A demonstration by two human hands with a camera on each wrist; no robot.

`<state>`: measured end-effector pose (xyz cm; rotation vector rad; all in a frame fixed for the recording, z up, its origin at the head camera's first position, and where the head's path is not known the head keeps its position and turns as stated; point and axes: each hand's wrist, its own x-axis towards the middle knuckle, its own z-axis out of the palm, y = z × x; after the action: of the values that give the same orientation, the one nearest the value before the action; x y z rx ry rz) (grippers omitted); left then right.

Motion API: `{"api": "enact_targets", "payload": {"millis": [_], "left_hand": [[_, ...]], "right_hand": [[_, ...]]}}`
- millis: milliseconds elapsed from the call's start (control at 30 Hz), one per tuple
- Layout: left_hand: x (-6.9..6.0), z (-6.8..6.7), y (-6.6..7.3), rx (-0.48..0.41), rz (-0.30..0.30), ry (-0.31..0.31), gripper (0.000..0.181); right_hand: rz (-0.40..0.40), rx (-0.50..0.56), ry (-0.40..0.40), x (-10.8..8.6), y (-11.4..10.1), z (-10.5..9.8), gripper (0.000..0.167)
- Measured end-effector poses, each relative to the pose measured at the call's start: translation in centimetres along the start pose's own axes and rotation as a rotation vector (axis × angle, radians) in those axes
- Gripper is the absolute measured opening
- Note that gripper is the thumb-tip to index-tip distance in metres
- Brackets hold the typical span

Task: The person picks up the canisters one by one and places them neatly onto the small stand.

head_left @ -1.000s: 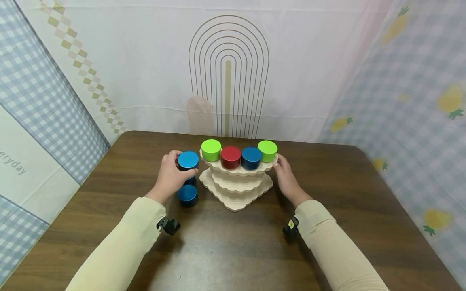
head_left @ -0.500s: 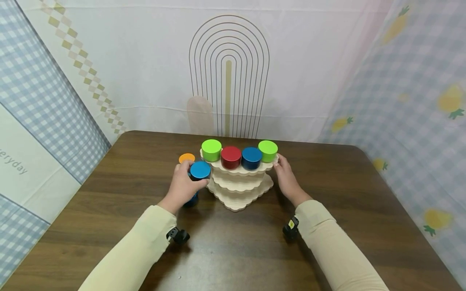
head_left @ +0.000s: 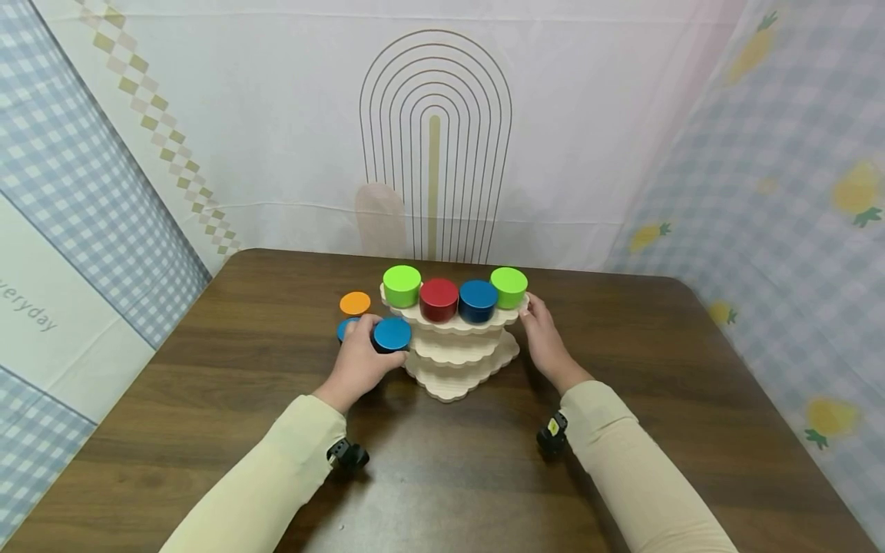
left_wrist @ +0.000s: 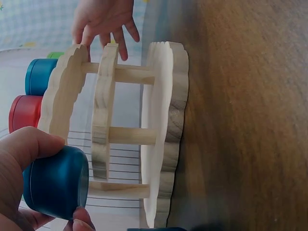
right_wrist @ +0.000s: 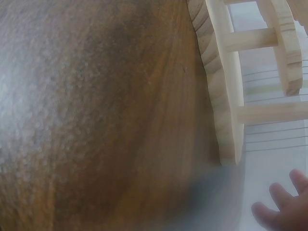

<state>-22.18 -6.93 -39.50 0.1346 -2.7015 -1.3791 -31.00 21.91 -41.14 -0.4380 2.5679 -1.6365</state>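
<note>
My left hand (head_left: 359,359) pinches a round blue tin (head_left: 392,336) between thumb and fingers, at the left side of a pale wooden tiered stand (head_left: 449,376). In the left wrist view the held tin (left_wrist: 57,183) is level with the upper tiers, in front of the posts. My right hand (head_left: 548,342) holds the right edge of the top tier, its other fingers spread below. Along that tier stand a green tin (head_left: 402,286), a red tin (head_left: 439,300), a dark blue tin (head_left: 478,301) and a second green tin (head_left: 508,287).
An orange tin (head_left: 355,304) stands on the brown table (head_left: 442,476) left of the stand. Another blue tin (head_left: 347,329) is partly hidden behind my left hand. A patterned cloth (head_left: 290,138) hangs behind the table.
My left hand has carried the blue tin rightward and nearer to me, to the stand's left side. The orange tin has come into sight. My right hand has stayed in place.
</note>
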Motion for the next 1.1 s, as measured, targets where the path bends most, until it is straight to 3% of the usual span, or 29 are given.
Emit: {"api": "enact_targets", "payload": {"millis": [333,600,1100], "left_hand": [[0.1,0.7,0.5,-0.019,-0.034,-0.029,0.060],[0.4,1.4,0.6,-0.066,-0.048,-0.010,0.060],[2.2,3.6,1.6,-0.137,-0.128,0.072,0.067]], "right_hand": [[0.006,-0.006,0.009,0.1,0.1,0.1,0.052],[0.022,-0.011,-0.003,0.0,-0.2,0.0,0.054],[-0.013,0.013,-0.031,2.0,0.8,-1.0,0.053]]}}
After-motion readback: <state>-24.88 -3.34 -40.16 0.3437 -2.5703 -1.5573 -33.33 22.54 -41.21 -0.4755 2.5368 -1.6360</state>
